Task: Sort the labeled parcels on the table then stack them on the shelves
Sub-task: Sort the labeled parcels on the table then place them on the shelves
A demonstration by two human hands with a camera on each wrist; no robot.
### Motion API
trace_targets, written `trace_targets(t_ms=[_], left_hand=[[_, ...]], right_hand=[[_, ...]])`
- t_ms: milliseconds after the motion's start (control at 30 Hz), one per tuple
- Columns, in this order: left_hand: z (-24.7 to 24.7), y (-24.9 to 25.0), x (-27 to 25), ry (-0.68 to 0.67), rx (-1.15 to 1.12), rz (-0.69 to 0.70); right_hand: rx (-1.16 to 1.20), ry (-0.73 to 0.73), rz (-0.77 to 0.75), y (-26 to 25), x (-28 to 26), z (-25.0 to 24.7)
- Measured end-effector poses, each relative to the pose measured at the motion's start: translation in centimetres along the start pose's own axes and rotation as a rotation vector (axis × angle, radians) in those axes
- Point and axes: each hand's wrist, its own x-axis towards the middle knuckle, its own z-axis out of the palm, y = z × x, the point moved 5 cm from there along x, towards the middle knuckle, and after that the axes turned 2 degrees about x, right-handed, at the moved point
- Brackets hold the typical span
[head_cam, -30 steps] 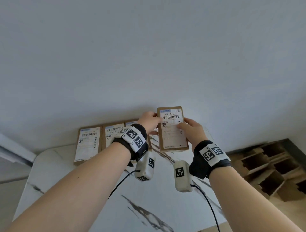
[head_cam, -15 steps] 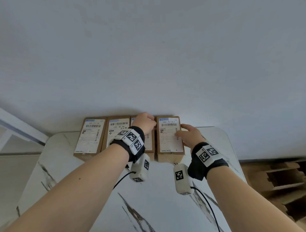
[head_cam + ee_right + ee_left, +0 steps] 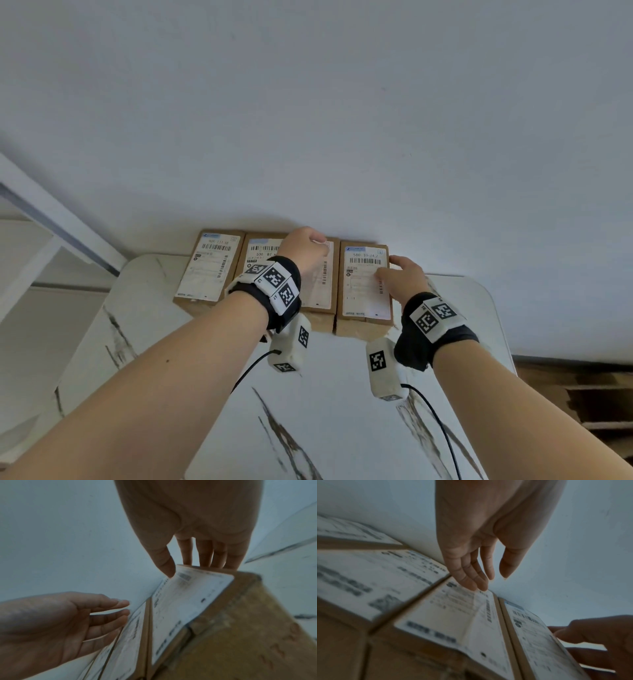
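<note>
Gripping the rightmost parcel (image 3: 363,284) at its far right corner, my right hand (image 3: 402,279) has its thumb on the white label and its fingers curled over the box's far edge. Four cardboard parcels lie side by side in a row at the far edge of the marble table (image 3: 342,411), against the white wall (image 3: 308,120). My left hand (image 3: 305,250) hovers over the third parcel (image 3: 323,284), fingers loosely extended and holding nothing, their tips just at its label.
</note>
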Motion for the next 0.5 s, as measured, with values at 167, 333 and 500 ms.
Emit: trace_targets(t_ms=[167, 333, 500], left_hand=[[-3.5, -0.5, -1.3, 0.076, 0.020, 0.037], [-7.8, -1.4, -4.2, 0.145, 0.064, 0.060], [-12.3, -3.8, -8.8, 0.182, 0.149, 0.044]], right_hand=[[-0.155, 0.075, -0.164, -4.1, -2.2, -0.7], [-0.255, 0.021, -0.337, -8.4, -6.3, 1.4], [-0.367, -0.050, -0.476, -11.4, -12.5, 5.4]])
